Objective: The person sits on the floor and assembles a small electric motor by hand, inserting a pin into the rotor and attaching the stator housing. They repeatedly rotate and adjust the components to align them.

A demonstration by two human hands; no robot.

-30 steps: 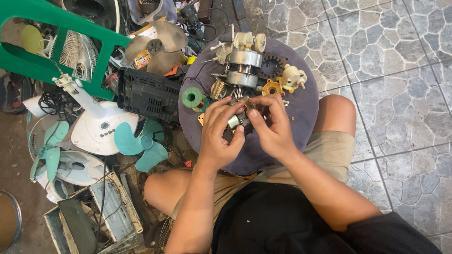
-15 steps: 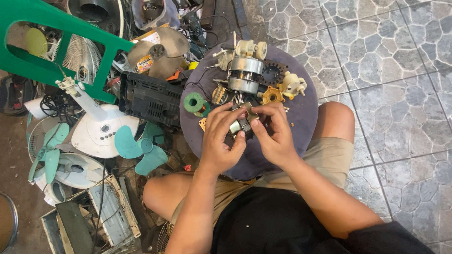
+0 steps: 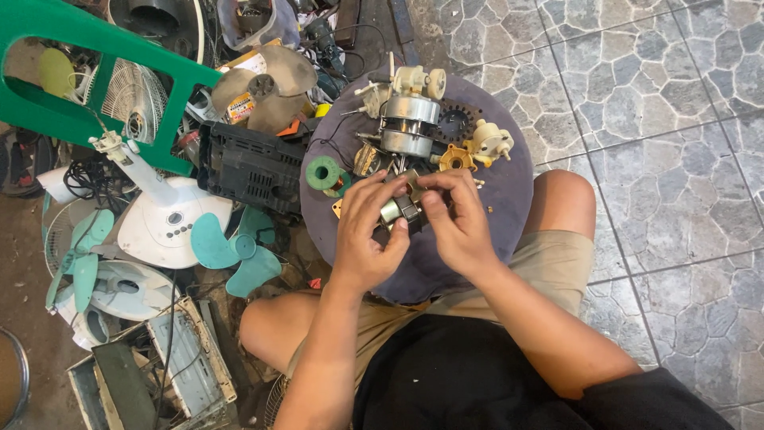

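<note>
Since a second ago both hands have drawn a little closer together over the round dark tray (image 3: 509,199), and the small metal motor part (image 3: 400,209) between them has turned slightly. Now the left hand (image 3: 368,231) curls around the part from below and the side, fingers closed on it, apparently to steady it; the right hand (image 3: 458,219) pinches its upper end with thumb and forefinger, seemingly working at something there. Its long axis seems to run roughly from lower left to upper right, the far end pointing toward the fan motor (image 3: 407,127) standing near the tray's far edge, though the fingers hide much of it. It is held just above the tray, over the person's lap. A green spool (image 3: 324,173) lies left of the hands, cream and yellow plastic pieces (image 3: 485,143) to the right. Teal fan blades (image 3: 231,251) and a white fan base (image 3: 171,223) sit on the floor beyond
</note>
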